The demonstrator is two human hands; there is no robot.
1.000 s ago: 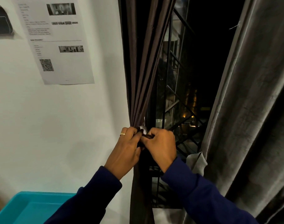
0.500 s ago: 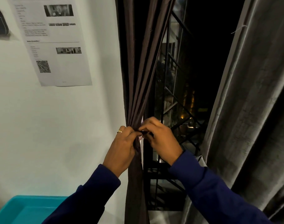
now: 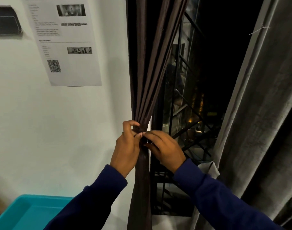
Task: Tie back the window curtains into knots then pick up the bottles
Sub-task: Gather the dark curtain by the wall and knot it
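The left hand (image 3: 127, 148) has its grip curled around the gathered waist of the dark brown curtain (image 3: 147, 77), thumb and forefinger pinching the bunch. Just right of it, the right hand (image 3: 165, 149) pinches the same bunch, fingertips meeting the left's. The grey curtain (image 3: 258, 113) hangs well right of both grips; a teal bin (image 3: 25, 211) sits below left.

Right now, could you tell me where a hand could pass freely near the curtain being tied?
Free: the bare wall between the paper notice and the teal bin, and the strip between the window grille and the grey curtain. Crowded: the left hand and right hand pinch the brown curtain at its gathered waist.
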